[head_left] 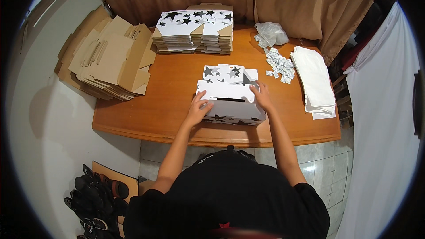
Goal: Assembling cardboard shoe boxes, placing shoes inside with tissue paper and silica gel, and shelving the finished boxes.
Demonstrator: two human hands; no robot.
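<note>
In front of me on the table stands a white cardboard box (232, 109) printed with black stars. Its upper panel has a dark slot along the near edge, and star-printed flaps stand up at the back. My left hand (197, 109) grips the box's left side, thumb on the top edge and fingers along the side. On the other side, my right hand (261, 97) holds the right top corner with its fingers bent around the flap. The box's underside and inside are hidden.
Flat star-printed cartons (195, 31) are stacked at the back. Brown folded cardboard (106, 57) leans in a pile at the left. To the right lie small white sachets (280, 65), a clear plastic bag (271, 33) and a stack of white sheets (313, 79). Shoes (95, 194) crowd the floor.
</note>
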